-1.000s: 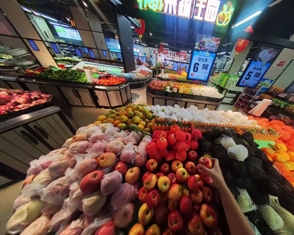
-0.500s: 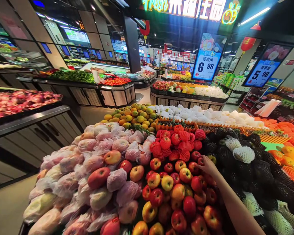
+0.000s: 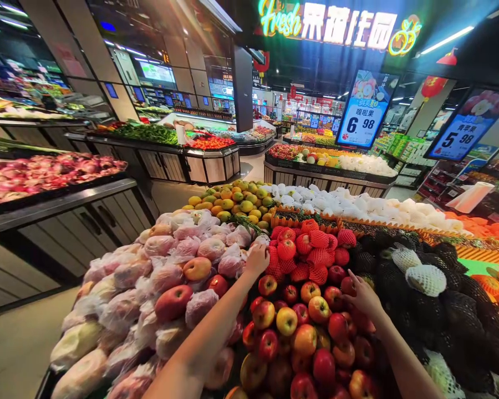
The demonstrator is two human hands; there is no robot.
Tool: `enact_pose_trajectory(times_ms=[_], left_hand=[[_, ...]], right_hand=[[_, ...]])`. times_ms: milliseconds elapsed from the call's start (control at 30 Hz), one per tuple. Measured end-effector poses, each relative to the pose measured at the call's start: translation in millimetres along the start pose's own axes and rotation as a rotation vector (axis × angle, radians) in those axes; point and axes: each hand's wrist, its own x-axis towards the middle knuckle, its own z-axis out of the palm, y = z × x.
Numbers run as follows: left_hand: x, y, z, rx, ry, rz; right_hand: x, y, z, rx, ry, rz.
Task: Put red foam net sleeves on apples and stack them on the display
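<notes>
A heap of loose red and yellow apples (image 3: 299, 327) fills the middle of the fruit stand in front of me. My right hand (image 3: 362, 295) rests on the apples at the heap's right side, its fingers curled over a red apple (image 3: 348, 285). My left hand (image 3: 256, 259) reaches across to the far left of the heap, fingers bent onto an apple in red foam netting (image 3: 270, 256), beside apples wrapped in thin plastic (image 3: 166, 277). Whether either hand has a firm grip is hidden.
Fruit in black netting (image 3: 432, 299) lies to the right, with two white-netted pieces (image 3: 426, 279). Behind are yellow-green fruit (image 3: 233, 199), white-wrapped fruit (image 3: 370, 202) and oranges (image 3: 494, 277). Price signs (image 3: 363, 116) hang above. An aisle floor (image 3: 20, 343) runs on the left.
My left arm has come into view and reached forward to the red-netted apples. My right hand has stayed on the apples at the right. The view has tilted up slightly.
</notes>
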Motion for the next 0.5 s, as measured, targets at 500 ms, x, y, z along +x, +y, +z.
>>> enact_pose_trajectory(times_ms=[500], left_hand=[[-58,73,-56.2,-0.157,0.022,0.103]], right_hand=[[-29,-166,0,1.299,0.029,0.001]])
